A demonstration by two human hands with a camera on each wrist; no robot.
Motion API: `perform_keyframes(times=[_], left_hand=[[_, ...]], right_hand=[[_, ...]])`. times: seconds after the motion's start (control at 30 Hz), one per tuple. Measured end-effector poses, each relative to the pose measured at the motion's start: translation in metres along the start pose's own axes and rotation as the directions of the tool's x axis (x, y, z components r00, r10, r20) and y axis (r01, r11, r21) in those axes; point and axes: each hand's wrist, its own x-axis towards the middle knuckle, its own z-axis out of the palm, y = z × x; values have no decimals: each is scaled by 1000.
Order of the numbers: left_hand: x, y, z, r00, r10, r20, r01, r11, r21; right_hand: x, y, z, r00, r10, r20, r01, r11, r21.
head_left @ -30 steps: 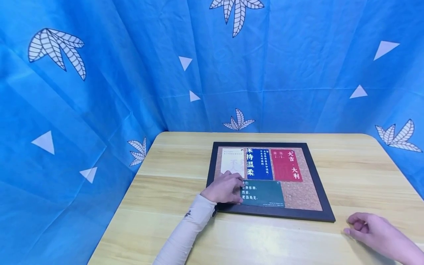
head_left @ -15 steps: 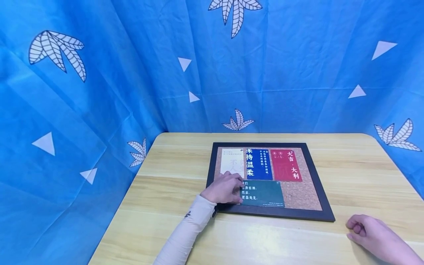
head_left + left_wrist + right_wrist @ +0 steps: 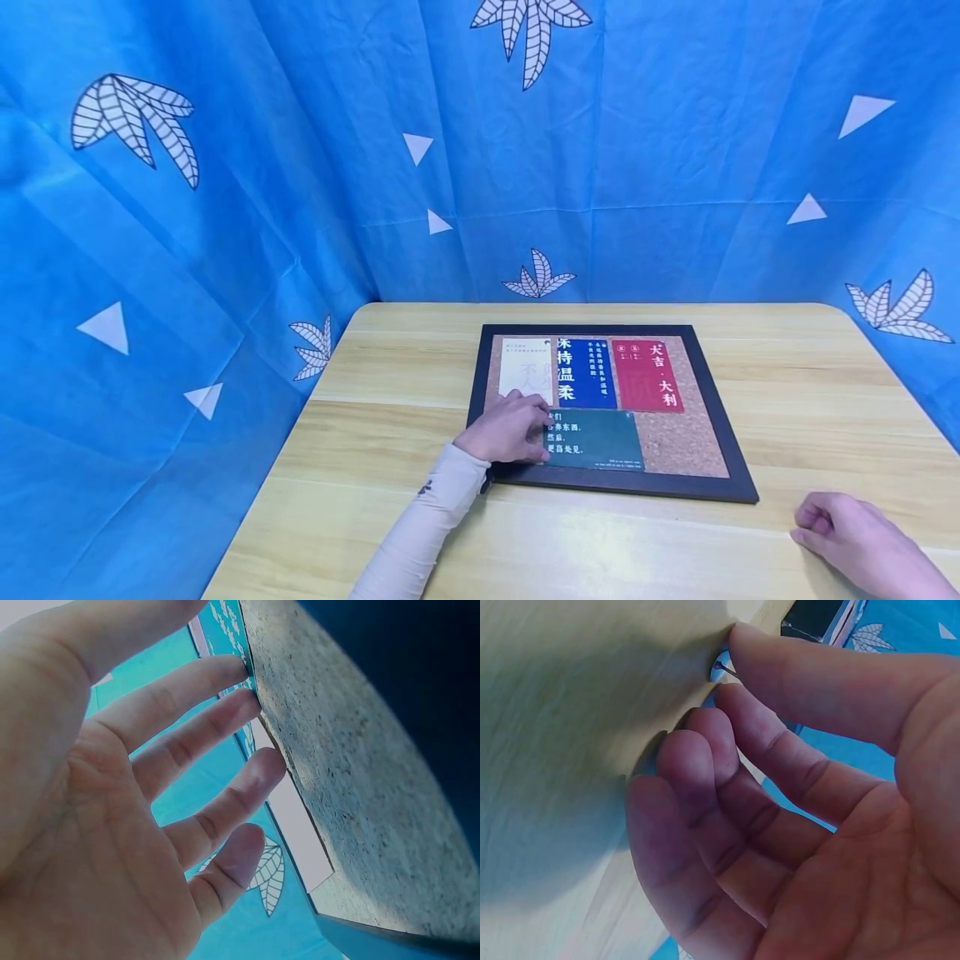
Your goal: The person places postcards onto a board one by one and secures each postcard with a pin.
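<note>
On the table lies a black-framed cork board [image 3: 686, 446] bearing a white card [image 3: 525, 367], a blue card [image 3: 588, 375], a red card [image 3: 647, 375] and a green card [image 3: 600, 437]. My left hand [image 3: 508, 427] rests at the green card's left end, covering part of it; its fingers [image 3: 225, 799] reach toward the board with nothing gripped. Right of the board, my right hand [image 3: 855, 533] is low over the table. Between its thumb and index finger a small thumbtack [image 3: 718, 669] is pinched, its needle pointing toward the palm. The head view hides this tack.
The wooden table [image 3: 375, 467] extends around the board on all sides. A blue curtain [image 3: 660, 167] with leaf and triangle prints hangs behind its far edge and along the left.
My right hand has drawn slightly to the right, and its thumb and index finger have closed together. The left hand, the board and its cards have stayed in place.
</note>
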Motion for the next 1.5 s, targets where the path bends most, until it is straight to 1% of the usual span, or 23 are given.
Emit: perform_keyframes(times=[0.17,0.37,0.6,0.87,0.93,1.17,1.3,1.5], left_hand=[[0,0,0,1000,2,2,-2,1000,2],[0,1,0,1000,7,-1,-7,1000,4],[0,1,0,1000,6,3,-6,1000,4],[1,0,1,1000,5,5,-5,1000,4],[1,0,1,1000,4,4,-4,1000,6],[1,0,2,1000,5,2,-5,1000,15],[1,0,1,1000,10,-2,-10,1000,20],[1,0,1,1000,8,-1,-8,1000,19]], right_hand=[[-1,1,2,1000,0,-2,0,1000,-12],[-1,2,3,1000,14,13,-13,1000,-17],[0,4,3,999,28,30,-28,1000,-5],[1,5,1,999,22,45,-22,1000,0],[1,5,0,998,31,52,-31,1000,-3],[5,12,2,992,98,80,-97,995,-17],[5,15,4,993,91,78,-91,996,-10],[1,10,2,996,67,54,-67,998,2]])
